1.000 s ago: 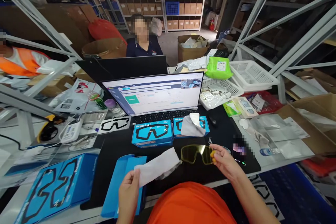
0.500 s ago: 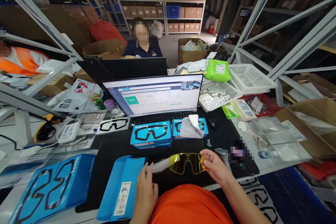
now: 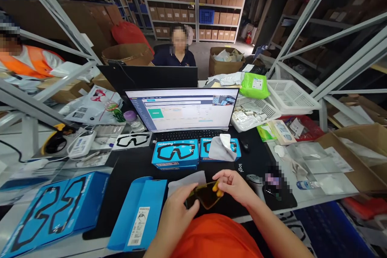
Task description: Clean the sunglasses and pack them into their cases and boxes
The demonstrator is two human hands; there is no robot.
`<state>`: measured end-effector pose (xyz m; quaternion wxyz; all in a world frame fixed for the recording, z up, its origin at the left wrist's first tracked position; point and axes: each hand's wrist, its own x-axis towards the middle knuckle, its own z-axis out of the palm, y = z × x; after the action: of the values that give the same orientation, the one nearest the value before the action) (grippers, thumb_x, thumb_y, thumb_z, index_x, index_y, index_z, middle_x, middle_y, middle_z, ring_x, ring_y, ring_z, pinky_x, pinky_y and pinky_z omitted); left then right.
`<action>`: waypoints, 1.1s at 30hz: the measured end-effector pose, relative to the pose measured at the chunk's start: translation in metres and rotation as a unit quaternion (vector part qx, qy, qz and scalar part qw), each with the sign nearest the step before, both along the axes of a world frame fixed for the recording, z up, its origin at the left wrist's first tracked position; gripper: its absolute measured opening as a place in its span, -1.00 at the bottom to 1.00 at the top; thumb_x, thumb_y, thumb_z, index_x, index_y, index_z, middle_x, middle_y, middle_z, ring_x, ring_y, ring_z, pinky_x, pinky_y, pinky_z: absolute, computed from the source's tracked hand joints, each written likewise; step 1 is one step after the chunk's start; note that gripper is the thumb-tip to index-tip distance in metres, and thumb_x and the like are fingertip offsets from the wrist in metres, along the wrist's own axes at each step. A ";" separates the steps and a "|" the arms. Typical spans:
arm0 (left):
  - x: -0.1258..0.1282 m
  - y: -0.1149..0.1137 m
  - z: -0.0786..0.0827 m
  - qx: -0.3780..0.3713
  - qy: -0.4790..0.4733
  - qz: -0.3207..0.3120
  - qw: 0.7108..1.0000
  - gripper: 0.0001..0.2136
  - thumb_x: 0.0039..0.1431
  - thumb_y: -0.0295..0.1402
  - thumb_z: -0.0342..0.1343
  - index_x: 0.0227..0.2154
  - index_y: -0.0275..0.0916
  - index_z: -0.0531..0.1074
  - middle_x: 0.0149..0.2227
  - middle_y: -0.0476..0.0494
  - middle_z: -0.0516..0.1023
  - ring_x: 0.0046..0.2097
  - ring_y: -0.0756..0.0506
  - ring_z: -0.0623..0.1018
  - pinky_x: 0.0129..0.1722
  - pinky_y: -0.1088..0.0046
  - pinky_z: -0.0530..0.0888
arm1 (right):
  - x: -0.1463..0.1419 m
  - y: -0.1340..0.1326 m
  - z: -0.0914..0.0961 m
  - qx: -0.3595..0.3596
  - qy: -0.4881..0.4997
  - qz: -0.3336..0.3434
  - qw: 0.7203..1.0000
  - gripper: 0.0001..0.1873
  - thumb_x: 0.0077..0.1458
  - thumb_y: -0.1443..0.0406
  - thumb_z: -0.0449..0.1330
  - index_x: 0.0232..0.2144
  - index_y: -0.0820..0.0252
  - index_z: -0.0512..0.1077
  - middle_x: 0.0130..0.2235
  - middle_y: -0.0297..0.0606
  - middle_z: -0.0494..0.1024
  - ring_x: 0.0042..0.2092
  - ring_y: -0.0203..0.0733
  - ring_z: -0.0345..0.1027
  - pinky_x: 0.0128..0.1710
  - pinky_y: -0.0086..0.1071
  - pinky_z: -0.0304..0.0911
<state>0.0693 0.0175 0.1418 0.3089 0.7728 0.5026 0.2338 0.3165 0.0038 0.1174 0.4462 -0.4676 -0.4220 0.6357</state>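
Observation:
A yellow-tinted sunglasses lens (image 3: 208, 198) is held low over the black mat, tilted and partly covered by fingers. My left hand (image 3: 181, 209) is closed on its left end, thumb and fingers on either side. At the other end my right hand (image 3: 231, 187) pinches the lens; something yellow-orange shows at its fingertips, and I cannot tell what. A light grey cloth or pouch (image 3: 190, 179) lies flat just behind my left hand. Left of that hand is an open blue carton (image 3: 146, 201) with a white label.
Two blue glasses boxes (image 3: 175, 153) stand before the keyboard and monitor (image 3: 184, 109), a grey cloth (image 3: 222, 148) draped over the right one. A larger blue box (image 3: 60, 209) sits at left. A scanner-like grey device (image 3: 255, 185) lies at right. A person (image 3: 178, 50) sits opposite.
My left hand has moved right from the grey cloth or pouch onto the lens. The lens has shifted left and tilted, with my right hand still on it. The cloth now lies on the mat.

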 end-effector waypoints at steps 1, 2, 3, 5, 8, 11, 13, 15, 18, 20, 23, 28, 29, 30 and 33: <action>-0.001 0.000 -0.001 -0.006 -0.006 0.016 1.000 -0.65 0.09 -0.36 0.09 -0.05 -0.11 0.55 -0.07 -0.13 0.66 -0.06 -0.20 0.65 -0.10 0.26 0.64 | 0.006 0.004 0.000 0.021 -0.062 -0.041 0.997 -0.60 0.01 0.08 0.38 -0.16 0.20 0.55 -0.38 -0.21 0.62 -0.40 -0.17 0.47 -0.39 -0.33 0.34; -0.002 0.001 -0.003 -0.014 -0.012 0.033 0.999 -0.66 0.09 -0.34 0.10 -0.06 -0.12 0.56 -0.08 -0.13 0.67 -0.06 -0.20 0.65 -0.13 0.28 0.65 | 0.012 0.010 0.001 0.047 -0.141 -0.099 0.984 -0.60 0.06 0.06 0.33 -0.14 0.19 0.54 -0.34 -0.17 0.63 -0.36 -0.12 0.48 -0.34 -0.28 0.35; -0.004 0.001 -0.004 -0.023 -0.019 0.050 0.998 -0.66 0.09 -0.32 0.10 -0.06 -0.13 0.57 -0.08 -0.13 0.67 -0.06 -0.20 0.65 -0.16 0.30 0.65 | 0.020 0.017 0.002 0.076 -0.232 -0.160 0.956 -0.62 0.10 0.07 0.29 -0.12 0.18 0.54 -0.29 -0.13 0.63 -0.31 -0.07 0.48 -0.28 -0.23 0.36; -0.007 0.001 -0.006 -0.039 -0.032 0.081 0.995 -0.64 0.09 -0.28 0.10 -0.06 -0.16 0.58 -0.09 -0.16 0.67 -0.08 -0.21 0.66 -0.23 0.34 0.66 | 0.033 0.035 0.005 0.133 -0.405 -0.245 0.871 -0.65 0.12 0.10 0.25 -0.12 0.16 0.54 -0.19 -0.08 0.61 -0.19 0.03 0.45 -0.17 -0.15 0.33; -0.008 0.002 -0.007 -0.038 -0.049 0.112 0.992 -0.63 0.06 -0.25 0.13 -0.08 -0.20 0.60 -0.11 -0.20 0.68 -0.09 -0.23 0.66 -0.23 0.35 0.66 | 0.043 0.062 0.008 0.177 -0.512 -0.254 0.801 -0.78 0.04 0.12 0.31 -0.36 0.15 0.54 -0.24 -0.08 0.59 -0.16 0.07 0.39 -0.12 -0.15 0.26; -0.006 0.000 -0.003 -0.022 -0.067 0.143 0.987 -0.63 0.03 -0.24 0.16 -0.10 -0.23 0.61 -0.12 -0.21 0.68 -0.08 -0.24 0.66 -0.20 0.33 0.66 | 0.043 0.072 0.014 0.178 -0.495 -0.275 0.805 -0.70 0.13 0.09 0.22 -0.50 0.15 0.44 -0.38 -0.16 0.53 -0.28 -0.03 0.38 -0.21 -0.23 0.25; -0.003 -0.002 0.003 -0.010 -0.083 0.170 0.982 -0.63 0.04 -0.24 0.17 -0.09 -0.24 0.60 -0.11 -0.22 0.68 -0.09 -0.23 0.66 -0.21 0.35 0.67 | 0.039 0.065 0.021 0.171 -0.479 -0.313 0.802 -0.66 0.26 0.07 0.08 -0.42 0.17 0.41 -0.40 -0.21 0.50 -0.33 -0.09 0.37 -0.29 -0.28 0.24; 0.000 -0.004 0.009 0.012 -0.105 0.191 0.976 -0.64 0.05 -0.25 0.18 -0.09 -0.24 0.60 -0.10 -0.22 0.68 -0.10 -0.23 0.67 -0.21 0.36 0.67 | 0.033 0.047 0.030 0.162 -0.436 -0.358 0.810 -0.62 0.32 0.03 -0.01 -0.34 0.18 0.39 -0.41 -0.25 0.48 -0.36 -0.13 0.36 -0.36 -0.34 0.24; 0.005 -0.005 0.017 0.057 -0.140 0.206 0.967 -0.65 0.06 -0.29 0.20 -0.08 -0.23 0.60 -0.12 -0.19 0.69 -0.11 -0.21 0.67 -0.24 0.40 0.67 | 0.016 0.011 0.033 0.131 -0.259 -0.408 0.866 -0.60 0.25 -0.03 0.10 -0.24 0.18 0.43 -0.36 -0.24 0.53 -0.31 -0.10 0.42 -0.33 -0.33 0.31; 0.008 -0.004 0.018 0.084 -0.154 0.205 0.963 -0.67 0.08 -0.31 0.20 -0.07 -0.20 0.60 -0.13 -0.16 0.69 -0.13 -0.20 0.68 -0.28 0.42 0.67 | -0.001 -0.014 0.029 0.109 -0.158 -0.368 0.910 -0.55 0.18 -0.05 0.18 -0.10 0.16 0.48 -0.21 -0.12 0.60 -0.11 0.05 0.46 -0.15 -0.20 0.37; 0.013 -0.002 0.017 0.127 -0.154 0.184 0.962 -0.71 0.10 -0.33 0.21 -0.09 -0.19 0.60 -0.14 -0.14 0.69 -0.16 -0.19 0.69 -0.25 0.39 0.67 | -0.024 -0.040 0.023 0.088 -0.037 -0.192 0.977 -0.51 0.11 -0.08 0.24 -0.05 0.08 0.53 -0.14 -0.07 0.62 -0.05 0.13 0.47 -0.07 -0.09 0.37; 0.014 -0.006 0.013 0.234 -0.102 0.151 0.955 -0.74 0.19 -0.34 0.19 -0.06 -0.23 0.55 -0.14 -0.23 0.69 -0.18 -0.20 0.69 -0.20 0.32 0.66 | -0.043 -0.038 0.036 0.139 0.010 0.073 0.988 -0.47 0.16 -0.13 0.16 -0.01 0.03 0.55 0.06 -0.05 0.52 0.09 0.17 0.38 0.13 0.00 0.21; 0.014 -0.009 0.012 0.263 -0.086 0.144 0.950 -0.76 0.21 -0.35 0.18 -0.07 -0.22 0.55 -0.15 -0.24 0.69 -0.18 -0.21 0.69 -0.23 0.32 0.66 | -0.046 -0.034 0.038 0.144 -0.001 0.063 0.988 -0.51 0.19 -0.10 0.14 -0.04 0.03 0.57 0.03 -0.06 0.53 0.09 0.16 0.38 0.14 -0.02 0.21; 0.014 -0.011 0.012 0.292 -0.069 0.131 0.945 -0.79 0.21 -0.35 0.17 -0.11 -0.19 0.56 -0.15 -0.24 0.69 -0.18 -0.23 0.69 -0.25 0.31 0.66 | -0.050 -0.029 0.037 0.148 -0.017 0.038 0.988 -0.57 0.21 -0.07 0.15 -0.10 0.04 0.59 -0.05 -0.07 0.57 0.04 0.13 0.41 0.10 -0.04 0.25; 0.018 -0.018 0.011 0.355 -0.031 0.099 0.929 -0.85 0.22 -0.36 0.17 -0.18 -0.15 0.57 -0.16 -0.25 0.70 -0.18 -0.26 0.70 -0.25 0.27 0.66 | -0.068 -0.018 0.027 0.145 -0.063 -0.104 0.982 -0.73 0.09 0.03 0.30 -0.40 0.08 0.55 -0.42 -0.20 0.54 -0.35 -0.05 0.42 -0.28 -0.20 0.37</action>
<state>0.0869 -0.0002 0.1531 0.0047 0.7707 0.4511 0.4501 0.2485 -0.0140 0.1442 0.5454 -0.4786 -0.4857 0.4873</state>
